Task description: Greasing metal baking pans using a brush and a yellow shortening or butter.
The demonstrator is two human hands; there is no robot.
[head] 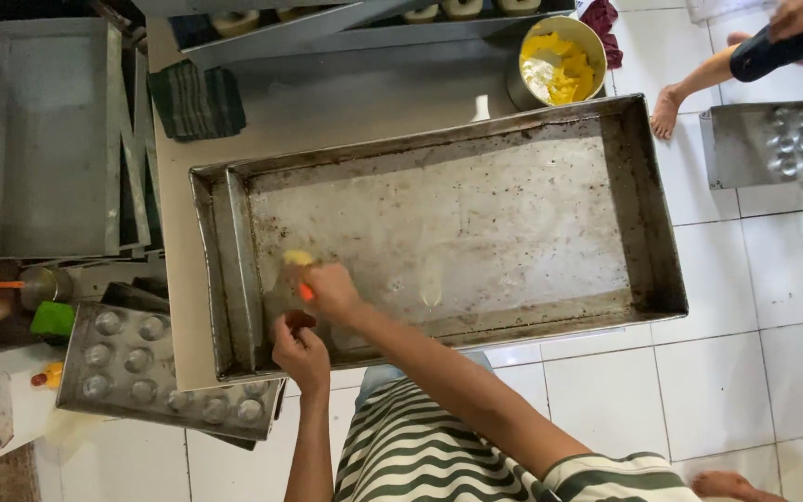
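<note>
The small brush with an orange handle and yellow-smeared bristles (pixel 301 271) lay low over the left end of the large, stained rectangular metal baking tray (pixel 643 214), its bristle tip touching the tray floor. Its long axis ran roughly up and away from the person, the bristles pointing towards the far-left corner; most of the handle was hidden inside the right hand (pixel 332 290), whose fingers were clamped around it. The left hand (pixel 301 351) rested at the tray's near rim, fingers curled together; whether it pinched the rim or merely touched it could not be made out. The tray's long axis ran left to right across a pale table (pixel 327 98).

Beyond the tray's far right corner stood a round metal tin of yellow grease (pixel 559 65). Under the tray's near-left corner a dimpled metal mould tray (pixel 132 367) stuck out, partly hidden. At the top right, another person's bare foot (pixel 666 112) stood on white tiles (pixel 727 372), the body cut off.
</note>
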